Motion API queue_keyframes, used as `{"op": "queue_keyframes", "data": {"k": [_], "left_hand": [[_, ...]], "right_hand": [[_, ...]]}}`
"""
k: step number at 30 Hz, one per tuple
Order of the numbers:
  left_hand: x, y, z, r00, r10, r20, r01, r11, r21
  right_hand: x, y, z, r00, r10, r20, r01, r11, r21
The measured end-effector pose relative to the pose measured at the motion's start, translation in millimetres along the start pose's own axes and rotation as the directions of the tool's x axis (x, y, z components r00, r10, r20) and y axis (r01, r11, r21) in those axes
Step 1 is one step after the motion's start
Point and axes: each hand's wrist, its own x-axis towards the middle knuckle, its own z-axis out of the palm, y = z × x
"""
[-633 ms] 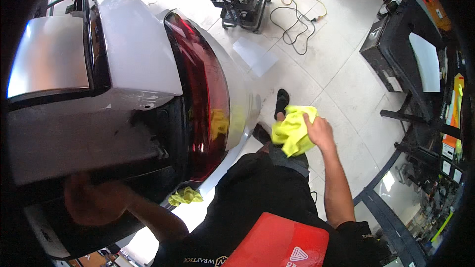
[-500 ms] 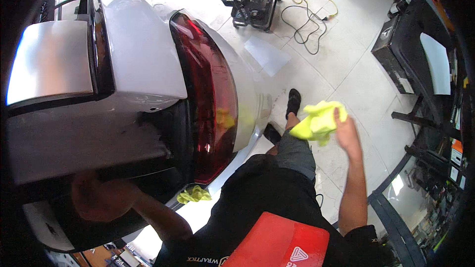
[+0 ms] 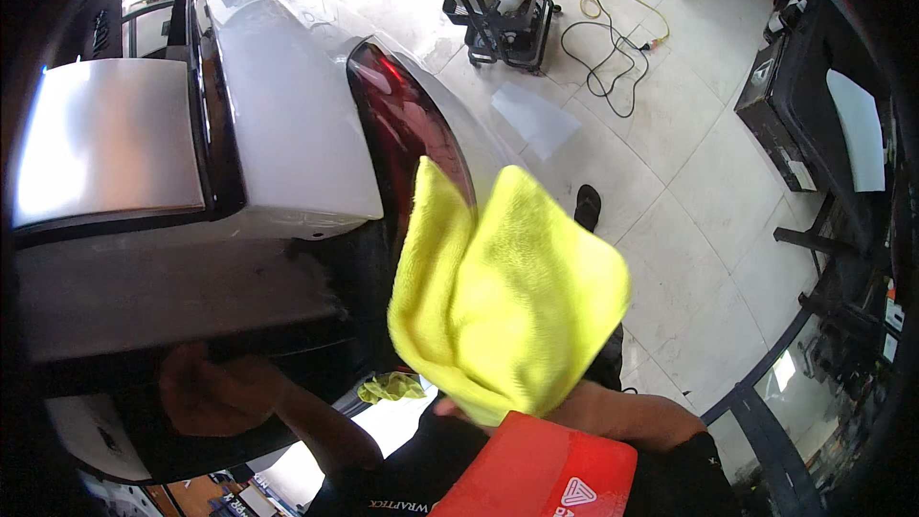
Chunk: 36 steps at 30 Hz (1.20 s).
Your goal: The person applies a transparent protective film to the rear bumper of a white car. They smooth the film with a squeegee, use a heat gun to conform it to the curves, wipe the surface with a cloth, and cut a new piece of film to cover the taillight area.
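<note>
In front of my chest a bright yellow microfibre cloth [image 3: 522,297] is raised, covering part of the car's red tail light [image 3: 407,120]. My right hand [image 3: 452,409] grips it from below; most of the fingers are hidden behind the fabric. Over at the left, my left hand [image 3: 215,393] is in deep shadow at the dark part of the car's rear, below the silver-grey body panel [image 3: 292,124]. Its fingers are too dark to make out. Below the tail light lies a second, crumpled yellow cloth [image 3: 391,387].
A red flat-faced thing [image 3: 536,469] sits against my dark shirt. Beyond the car stands a black wheeled cart [image 3: 507,29], with a cable [image 3: 613,86] looping over the tiled floor. A translucent sheet [image 3: 536,120] lies there too. On the right are a black box [image 3: 771,120] and dark stands.
My right hand has swung the yellow cloth leftward, in front of my body and nearer to the view. The left hand stays at the car's rear. The view has shifted slightly.
</note>
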Motion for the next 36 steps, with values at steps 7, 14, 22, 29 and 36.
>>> {"op": "queue_keyframes", "data": {"k": [7,14,22,29,36], "left_hand": [[-30,-32,-11,0.988,0.042,0.149,-0.050,0.998,0.045],[-20,5,-14,0.949,-0.286,0.130,0.299,0.949,-0.100],[-17,12,-7,0.971,-0.148,0.186,0.101,0.965,0.241],[10,15,-2,0.996,-0.084,-0.004,0.083,0.995,-0.048],[-10,19,-6,0.991,-0.130,0.032,0.127,0.989,0.075]], "right_hand": [[82,-16,-11,0.982,0.108,0.157,-0.093,0.991,-0.096],[42,-33,-6,0.991,-0.123,0.053,0.131,0.969,-0.209],[53,-13,-9,0.983,-0.152,-0.105,0.145,0.987,-0.073],[77,0,-10,0.958,-0.213,-0.192,0.238,0.964,0.121],[217,53,-10,0.991,0.062,-0.117,-0.044,0.988,0.149]]}}
